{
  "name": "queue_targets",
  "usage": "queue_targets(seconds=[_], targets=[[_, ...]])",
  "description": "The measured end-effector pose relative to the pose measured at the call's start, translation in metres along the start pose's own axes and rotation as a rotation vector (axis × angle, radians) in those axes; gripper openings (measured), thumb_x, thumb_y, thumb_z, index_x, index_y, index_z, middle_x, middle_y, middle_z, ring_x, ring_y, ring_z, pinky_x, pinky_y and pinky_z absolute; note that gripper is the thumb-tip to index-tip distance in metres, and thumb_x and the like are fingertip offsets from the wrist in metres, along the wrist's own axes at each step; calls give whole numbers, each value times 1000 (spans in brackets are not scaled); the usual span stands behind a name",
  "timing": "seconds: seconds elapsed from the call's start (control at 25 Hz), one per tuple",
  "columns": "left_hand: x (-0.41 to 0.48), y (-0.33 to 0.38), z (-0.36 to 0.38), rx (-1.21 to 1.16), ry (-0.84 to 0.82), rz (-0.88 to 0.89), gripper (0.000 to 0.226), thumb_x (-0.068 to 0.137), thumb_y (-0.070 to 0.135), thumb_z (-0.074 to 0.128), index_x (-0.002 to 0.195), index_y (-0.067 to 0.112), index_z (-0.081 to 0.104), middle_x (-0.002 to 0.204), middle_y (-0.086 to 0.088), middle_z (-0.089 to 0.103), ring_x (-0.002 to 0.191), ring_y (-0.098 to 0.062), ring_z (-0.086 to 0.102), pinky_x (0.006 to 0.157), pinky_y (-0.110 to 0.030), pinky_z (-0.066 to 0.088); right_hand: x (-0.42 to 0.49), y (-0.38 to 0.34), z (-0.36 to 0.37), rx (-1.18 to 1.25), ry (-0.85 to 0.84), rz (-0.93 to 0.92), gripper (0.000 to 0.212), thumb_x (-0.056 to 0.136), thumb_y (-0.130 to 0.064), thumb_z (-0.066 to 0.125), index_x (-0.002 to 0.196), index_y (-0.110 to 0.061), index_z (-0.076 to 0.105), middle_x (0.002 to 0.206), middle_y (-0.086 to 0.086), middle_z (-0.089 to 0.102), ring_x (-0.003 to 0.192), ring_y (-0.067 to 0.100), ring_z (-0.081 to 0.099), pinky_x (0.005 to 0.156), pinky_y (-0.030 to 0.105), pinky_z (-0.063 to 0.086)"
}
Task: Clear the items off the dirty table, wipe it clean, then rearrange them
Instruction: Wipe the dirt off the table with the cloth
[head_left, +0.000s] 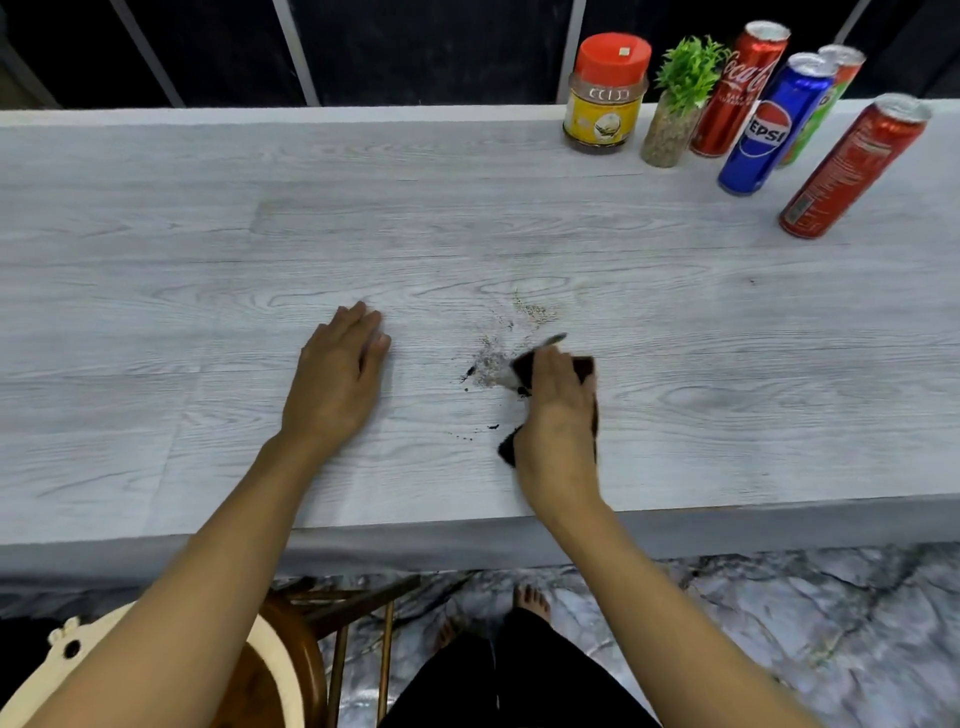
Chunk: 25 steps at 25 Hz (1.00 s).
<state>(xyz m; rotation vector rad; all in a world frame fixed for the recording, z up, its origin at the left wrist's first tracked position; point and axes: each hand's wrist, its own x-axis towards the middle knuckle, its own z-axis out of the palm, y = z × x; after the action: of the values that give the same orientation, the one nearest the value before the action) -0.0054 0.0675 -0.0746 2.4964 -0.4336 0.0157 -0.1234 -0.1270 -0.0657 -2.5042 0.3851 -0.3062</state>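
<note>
My right hand (558, 415) presses a dark brown cloth (584, 366) flat on the grey wood-grain table (208, 260), just right of a patch of dark crumbs and dust (488, 364). More specks (532, 310) lie a little farther back. My left hand (340, 376) rests flat on the table, fingers together, holding nothing. At the back right stand a red-lidded jar (605, 96), a small potted plant (678, 101), a Coca-Cola can (737, 88), a Pepsi can (774, 124), a green can (826, 98) and another red can (854, 166).
The table's front edge (727, 525) runs across below my hands. Under it stand a wooden chair (311, 623) with a cream cushion at the lower left, and a marble floor (779, 623) with my bare feet. A dark wall with pale bars lies behind the table.
</note>
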Motion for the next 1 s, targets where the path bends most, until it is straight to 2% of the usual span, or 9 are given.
queue_targets(seconds=[0.08, 0.16, 0.28, 0.36, 0.52, 0.68, 0.84, 0.92, 1.0], targets=[[0, 0, -8, -110, -28, -26, 46, 101, 36, 38, 141, 16, 45, 154, -1, 32, 145, -12, 20, 120, -31, 12, 1, -6, -9, 260, 14, 16, 70, 70, 28, 42, 137, 5, 40, 134, 13, 48, 125, 12, 48, 112, 25, 30], [-1, -5, -18, -184, -46, -16, 44, 100, 35, 42, 139, 16, 49, 151, 0, 37, 142, -9, 25, 117, -25, 15, 17, 4, -34, 370, 97, 102, 61, 78, 25, 36, 134, 2, 45, 122, 6, 51, 108, 6, 52, 92, 5, 36], [-2, -23, -22, 13, -13, 68, 47, 98, 37, 46, 140, 15, 47, 152, -4, 36, 143, -15, 26, 119, -34, 17, 67, 35, -52, 208, 198, 121, 56, 81, 18, 36, 134, 1, 46, 126, 17, 55, 117, 27, 49, 102, 30, 38], [-3, -29, -17, 74, -6, 53, 50, 98, 42, 44, 141, 17, 45, 153, -4, 34, 144, -17, 24, 119, -40, 17, 99, 46, -41, 51, 149, 66, 45, 80, 11, 34, 120, 3, 55, 114, 21, 60, 106, 36, 54, 90, 39, 42], [-3, -25, -10, 107, 41, 53, 47, 98, 39, 44, 141, 19, 45, 153, -2, 35, 144, -16, 26, 119, -38, 16, 131, 36, -15, -26, 71, -40, 30, 81, 10, 41, 106, 4, 57, 104, 22, 62, 96, 37, 52, 83, 38, 40], [-4, -27, -11, 122, 52, 49, 46, 99, 38, 43, 141, 19, 45, 153, -2, 36, 144, -15, 25, 119, -38, 16, 126, 11, 4, 34, -27, -233, 40, 84, 12, 44, 121, 2, 56, 111, 20, 62, 98, 35, 54, 84, 40, 45], [-4, -25, -11, 132, 57, 58, 46, 99, 37, 43, 140, 18, 46, 152, -3, 37, 143, -16, 27, 118, -40, 17, 114, -9, 11, 149, -162, -283, 43, 87, 13, 44, 124, -4, 58, 113, 13, 63, 96, 24, 55, 74, 27, 41], [-4, -25, -11, 131, 56, 62, 46, 99, 37, 43, 141, 17, 45, 152, -3, 37, 143, -16, 27, 118, -41, 18, 104, -18, 15, 184, -229, -332, 44, 88, 14, 44, 124, -6, 59, 116, 14, 63, 102, 27, 57, 82, 29, 46], [-5, -25, -11, 116, 41, 58, 47, 99, 38, 43, 141, 18, 45, 152, -3, 36, 144, -16, 26, 119, -41, 17, 95, -23, 14, 220, -364, -356, 43, 90, 12, 44, 125, -7, 59, 121, 13, 62, 110, 21, 55, 88, 13, 41]])
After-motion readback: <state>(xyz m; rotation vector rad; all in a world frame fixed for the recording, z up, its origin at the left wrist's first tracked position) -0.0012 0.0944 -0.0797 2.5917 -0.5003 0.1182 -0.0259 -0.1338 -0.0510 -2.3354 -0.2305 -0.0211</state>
